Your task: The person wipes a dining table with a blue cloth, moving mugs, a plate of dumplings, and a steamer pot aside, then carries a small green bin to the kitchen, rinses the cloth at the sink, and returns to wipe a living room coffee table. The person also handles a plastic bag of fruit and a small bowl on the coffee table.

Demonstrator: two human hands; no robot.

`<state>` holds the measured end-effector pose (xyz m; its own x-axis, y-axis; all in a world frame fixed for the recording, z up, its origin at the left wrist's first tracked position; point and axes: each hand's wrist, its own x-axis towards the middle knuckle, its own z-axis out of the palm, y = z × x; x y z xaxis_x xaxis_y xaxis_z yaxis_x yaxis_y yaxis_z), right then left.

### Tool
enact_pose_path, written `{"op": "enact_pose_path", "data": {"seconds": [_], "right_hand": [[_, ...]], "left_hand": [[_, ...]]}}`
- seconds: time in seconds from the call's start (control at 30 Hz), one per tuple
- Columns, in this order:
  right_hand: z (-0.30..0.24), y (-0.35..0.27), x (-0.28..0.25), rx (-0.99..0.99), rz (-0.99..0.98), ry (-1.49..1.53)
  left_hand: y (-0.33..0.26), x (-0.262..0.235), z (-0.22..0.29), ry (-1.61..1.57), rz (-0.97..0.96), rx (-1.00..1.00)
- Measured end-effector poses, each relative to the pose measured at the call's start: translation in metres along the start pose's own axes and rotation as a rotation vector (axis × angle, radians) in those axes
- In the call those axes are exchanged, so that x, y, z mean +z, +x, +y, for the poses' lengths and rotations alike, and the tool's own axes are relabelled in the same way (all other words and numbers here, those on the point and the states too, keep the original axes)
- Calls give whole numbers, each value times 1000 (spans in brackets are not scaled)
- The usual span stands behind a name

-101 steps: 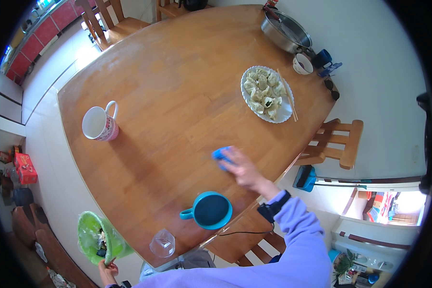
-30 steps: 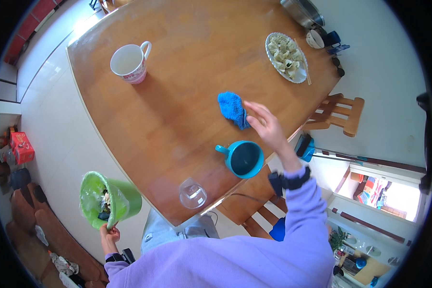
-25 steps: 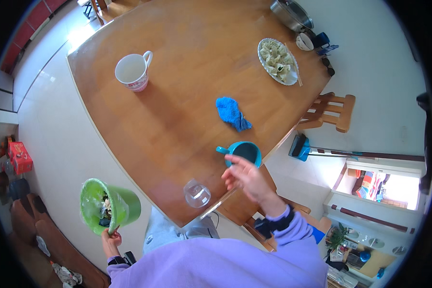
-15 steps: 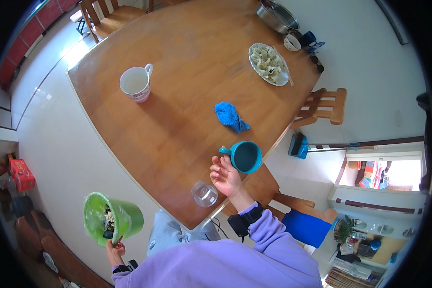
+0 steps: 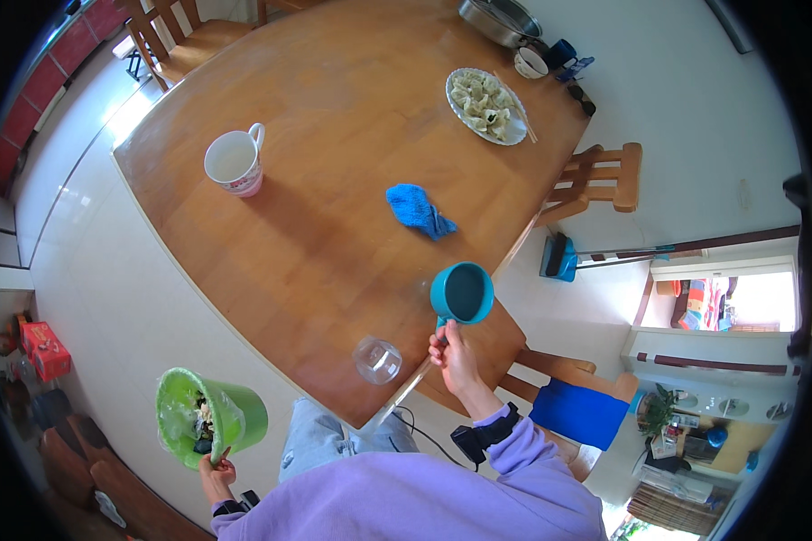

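Currently, a teal mug [image 5: 463, 293] is held by its handle in the R hand [image 5: 457, 359], grip closed on it, at the right edge of the bench [image 5: 289, 288], presumably so the mouth is kept unobstructed; contact w/ the bench can't be told. Off the left side, above floor [image 5: 135, 298], a green bin [image 5: 242, 413] is clamped at its rim by the L hand [image 5: 216, 474], prob. since a rim is easily gripped one-handed; tilt can't be judged. A clear glass [image 5: 377, 361] is set near the front corner, w/ edge room tight. Open room is seen mid-bench, btwn. blue cloth [image 5: 417, 209] & pink-and-white mug [image 5: 236, 164].
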<state>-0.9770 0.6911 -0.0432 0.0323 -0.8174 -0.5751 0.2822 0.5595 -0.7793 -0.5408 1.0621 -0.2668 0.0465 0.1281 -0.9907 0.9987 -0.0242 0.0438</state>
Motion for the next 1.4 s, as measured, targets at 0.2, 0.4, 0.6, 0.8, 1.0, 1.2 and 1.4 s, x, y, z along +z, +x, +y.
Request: {"op": "enact_pose_path", "data": {"seconds": [0.2, 0.4, 0.6, 0.8, 1.0, 1.2, 1.4], "right_hand": [[-37, 2, -34, -198, -74, -393], [-119, 64, -22, -339, -119, -589], [-178, 166, 19, -424, -303, -595], [-204, 249, 70, -396, -378, -660], [-198, 293, 91, -335, -404, -606], [-186, 264, 90, -422, -138, -707], [-94, 189, 71, -1082, -280, -1685]], "left_hand": [[-17, 8, -7, -43, 16, 0], [-27, 24, -26, -38, 30, -38], [-38, 28, -54, -81, 8, -48], [-40, 24, -80, -122, 22, -31], [-35, 16, -105, -169, 27, -24], [-26, 16, -116, -235, 82, -7], [-28, 22, -114, -193, 75, -36]]}}
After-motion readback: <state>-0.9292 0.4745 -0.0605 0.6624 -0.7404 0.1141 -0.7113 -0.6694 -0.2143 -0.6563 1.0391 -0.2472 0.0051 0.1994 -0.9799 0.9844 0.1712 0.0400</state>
